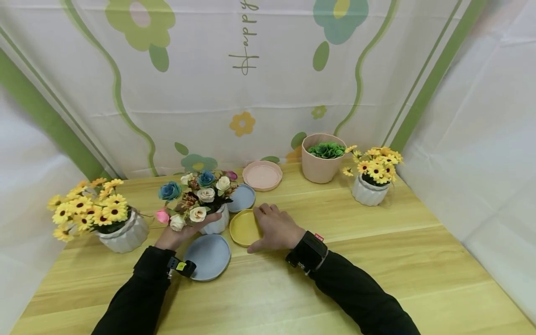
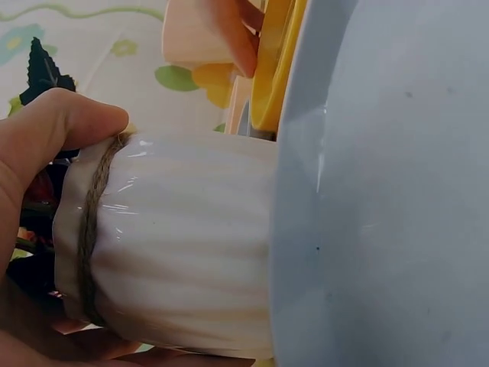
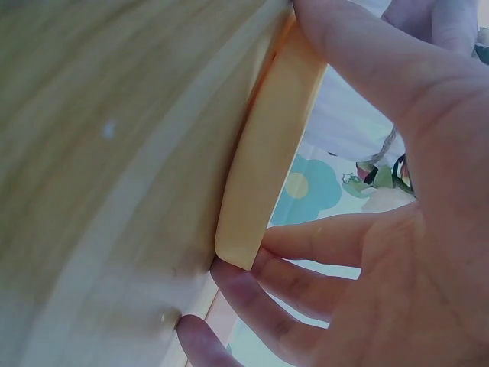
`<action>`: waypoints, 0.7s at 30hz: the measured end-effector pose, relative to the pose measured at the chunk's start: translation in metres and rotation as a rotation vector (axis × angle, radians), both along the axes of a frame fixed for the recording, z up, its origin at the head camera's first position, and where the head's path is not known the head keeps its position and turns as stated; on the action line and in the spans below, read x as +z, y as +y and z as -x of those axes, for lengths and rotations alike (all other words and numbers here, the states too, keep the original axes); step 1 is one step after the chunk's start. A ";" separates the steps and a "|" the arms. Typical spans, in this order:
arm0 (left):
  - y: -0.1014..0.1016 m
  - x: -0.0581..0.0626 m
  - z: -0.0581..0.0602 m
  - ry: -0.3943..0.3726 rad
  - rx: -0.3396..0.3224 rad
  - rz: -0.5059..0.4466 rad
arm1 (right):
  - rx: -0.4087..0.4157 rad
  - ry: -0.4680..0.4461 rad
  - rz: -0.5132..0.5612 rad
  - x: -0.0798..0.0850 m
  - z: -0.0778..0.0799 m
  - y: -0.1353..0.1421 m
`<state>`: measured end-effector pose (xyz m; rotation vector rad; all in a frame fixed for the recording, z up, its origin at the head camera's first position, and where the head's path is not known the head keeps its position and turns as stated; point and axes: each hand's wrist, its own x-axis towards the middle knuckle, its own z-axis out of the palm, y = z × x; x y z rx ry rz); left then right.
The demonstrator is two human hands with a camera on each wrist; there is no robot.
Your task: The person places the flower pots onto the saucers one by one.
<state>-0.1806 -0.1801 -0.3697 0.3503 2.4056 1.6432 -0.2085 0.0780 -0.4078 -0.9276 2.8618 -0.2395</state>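
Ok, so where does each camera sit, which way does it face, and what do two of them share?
Head: worn on the head, looking forward and down at the wooden table; the left hand, right hand and black sleeves show.
Left wrist: worn there, looking at the twine-tied white flowerpot that the left hand grips; that hand shows, plus some right-hand fingers.
Right wrist: worn there, looking at the yellow saucer side-on; the right hand shows.
Shared: both wrist views include the yellow saucer.
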 end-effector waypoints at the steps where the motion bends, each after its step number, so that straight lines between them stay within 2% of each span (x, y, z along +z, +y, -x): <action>1: 0.001 0.000 0.000 0.003 -0.003 -0.004 | -0.001 0.002 0.000 0.000 0.000 0.000; 5: 0.003 0.001 -0.002 0.003 -0.017 -0.031 | -0.002 0.005 0.003 0.001 -0.001 0.000; 10: 0.002 0.002 -0.005 -0.018 -0.004 -0.034 | -0.001 0.002 0.008 0.002 -0.002 0.000; 15: 0.002 0.008 -0.006 0.026 -0.017 -0.054 | 0.003 0.011 0.008 0.003 -0.003 0.000; 18: 0.004 0.013 -0.008 0.046 -0.049 -0.075 | 0.006 0.013 0.012 0.004 -0.003 -0.001; 21: 0.006 0.016 -0.011 0.007 -0.098 -0.093 | 0.003 -0.001 0.032 0.003 -0.003 -0.002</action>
